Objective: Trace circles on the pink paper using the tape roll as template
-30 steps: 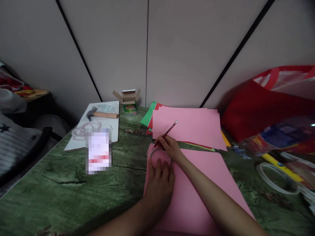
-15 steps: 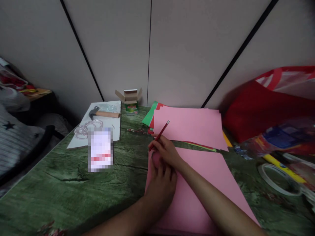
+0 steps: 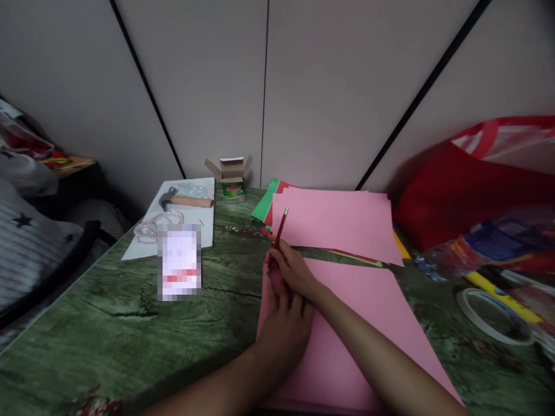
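A red pencil (image 3: 281, 230) is pinched in the fingers of my right hand (image 3: 293, 267), its metal-capped end up and its lower end near the paper's left edge. Under both hands lies a large pink sheet of paper (image 3: 368, 323). My left hand (image 3: 286, 326) rests on that sheet just below the right one, fingers stretched forward and a little apart, pressing down near the pencil's lower end. The small area between the left fingertips and the pencil is partly hidden, and I cannot make out any mark there.
Behind the sheet sits a stack of coloured paper (image 3: 333, 216). To the left are a blurred-out phone (image 3: 180, 263), a hammer (image 3: 191, 201), beaded loops (image 3: 158, 225) and an opened small box (image 3: 234, 188). A tape roll (image 3: 489, 329) and red bag (image 3: 468, 190) stand right.
My right hand has turned the pencil more upright, and its lower end has shifted slightly down and to the right. The left hand stays in place on the pink sheet.
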Demonstrator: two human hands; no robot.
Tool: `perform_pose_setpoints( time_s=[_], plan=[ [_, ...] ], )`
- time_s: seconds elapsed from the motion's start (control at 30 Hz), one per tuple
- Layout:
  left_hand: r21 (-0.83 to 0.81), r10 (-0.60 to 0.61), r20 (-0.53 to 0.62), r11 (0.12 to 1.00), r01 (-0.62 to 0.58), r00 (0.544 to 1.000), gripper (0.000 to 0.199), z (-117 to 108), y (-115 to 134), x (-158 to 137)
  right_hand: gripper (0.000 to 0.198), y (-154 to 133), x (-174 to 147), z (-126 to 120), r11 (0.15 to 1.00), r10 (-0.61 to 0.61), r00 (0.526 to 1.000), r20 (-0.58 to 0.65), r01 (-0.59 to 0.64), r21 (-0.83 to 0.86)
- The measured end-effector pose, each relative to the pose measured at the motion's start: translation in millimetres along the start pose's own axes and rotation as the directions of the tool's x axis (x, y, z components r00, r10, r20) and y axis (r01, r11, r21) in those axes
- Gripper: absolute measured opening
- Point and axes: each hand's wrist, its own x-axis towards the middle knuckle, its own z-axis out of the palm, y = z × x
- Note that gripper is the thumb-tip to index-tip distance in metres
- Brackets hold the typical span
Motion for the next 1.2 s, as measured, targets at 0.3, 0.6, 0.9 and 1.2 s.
perform_pose_setpoints(
  time_s=[0.3,0.6,0.9,1.2],
  plan=[
    [0.015,-0.018,-0.017,1.0,0.018,1.0,0.035,-3.6,1.3,1.1,0.029,1.2,7.5,-1.2,0.999,-0.034,0.994,0.1,0.033,0.01],
    [0.08,0.007,-0.089,0.997,0.001,0.996,0.033,-1.5,0.5,0.3,0.026,-9.4,18.5,-0.8,0.994,-0.021,0.959,0.283,0.051,-0.096],
    [0.087,0.0,-0.115,0.996,0.01,0.993,0.034,1.9,1.1,0.1,0.023,-10.8,25.8,-0.8,0.982,-0.025,0.954,0.3,0.079,-0.169],
    [0.064,0.001,-0.061,0.998,0.003,0.998,0.034,3.9,1.5,-1.4,0.025,1.4,32.1,-12.5,0.985,-0.069,0.977,0.2,0.099,-0.142]
  ],
)
